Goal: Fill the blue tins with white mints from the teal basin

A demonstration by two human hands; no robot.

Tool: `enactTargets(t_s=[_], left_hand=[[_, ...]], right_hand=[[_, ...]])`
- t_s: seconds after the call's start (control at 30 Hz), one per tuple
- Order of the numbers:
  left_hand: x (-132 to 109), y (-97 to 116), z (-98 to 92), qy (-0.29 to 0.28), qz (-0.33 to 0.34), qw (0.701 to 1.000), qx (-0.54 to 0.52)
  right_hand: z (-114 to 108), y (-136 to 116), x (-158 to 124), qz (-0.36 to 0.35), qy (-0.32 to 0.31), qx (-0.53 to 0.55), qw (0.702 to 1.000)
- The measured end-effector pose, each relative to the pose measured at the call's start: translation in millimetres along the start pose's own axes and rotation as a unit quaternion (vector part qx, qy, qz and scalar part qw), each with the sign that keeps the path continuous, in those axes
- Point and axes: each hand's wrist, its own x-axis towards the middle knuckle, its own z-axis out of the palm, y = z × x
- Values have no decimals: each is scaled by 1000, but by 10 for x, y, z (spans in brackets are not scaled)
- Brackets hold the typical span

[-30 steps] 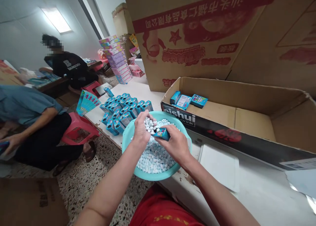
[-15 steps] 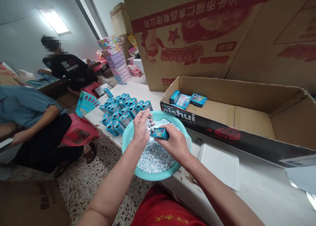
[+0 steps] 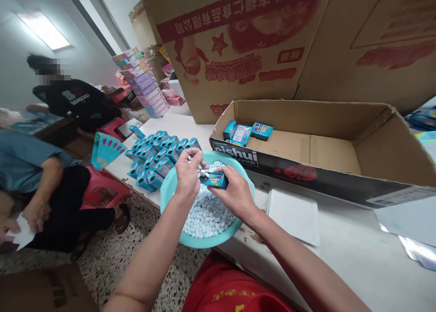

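Observation:
Over a turquoise basin (image 3: 165,198) filled with small pale candies (image 3: 207,216), both my hands work close together. My right hand (image 3: 235,189) is closed around a small blue candy box (image 3: 215,180), held on its side with one end facing left. In the curled fingers of my left hand (image 3: 188,173) are several white candies (image 3: 200,169), right at that end of the box. Left of the basin, several blue boxes (image 3: 163,166) stand in a cluster on the white table (image 3: 344,248).
A long open carton (image 3: 299,185) behind the basin holds a few blue boxes (image 3: 241,134). A white lid (image 3: 293,216) lies to the right. Stacked pastel boxes (image 3: 143,82) rise at the back left. Seated people (image 3: 30,166) are at the left, one holding a white paper (image 3: 23,232).
The view has swung a little to the right, so things sit further left. My left hand's candies and the box are still together. The seated person's paper and hands have moved.

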Motion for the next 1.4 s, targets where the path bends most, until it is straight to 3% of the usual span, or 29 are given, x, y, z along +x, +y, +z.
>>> enactTargets(t_s=[0.27, 0.43, 0.67, 0.8, 1.07, 1.2, 1.3, 1.4], left_hand=[[-45, 42, 61, -1, 28, 999, 30], [-5, -50, 53, -2, -11, 1000, 24], [-57, 66, 86, -13, -22, 999, -39], [-73, 151, 87, -23, -25, 996, -77], [-147, 83, 138, -26, 22, 999, -10], [-156, 94, 144, -34, 16, 999, -10], [-119, 168, 106, -29, 10, 999, -33], [-65, 180, -55, -14, 25, 1000, -11]], right_hand=[[-22, -32, 0, 3, 9, 6, 1000], [9, 18, 7, 15, -8, -1, 1000], [-38, 56, -8, 5, 10, 70, 997], [-60, 97, -36, 44, 12, 147, 988], [-15, 132, -93, 69, 5, 181, 981], [-18, 103, -80, 73, 9, 191, 979], [-109, 96, -91, 99, 6, 238, 966], [-318, 146, -169, 146, 8, 328, 933]])
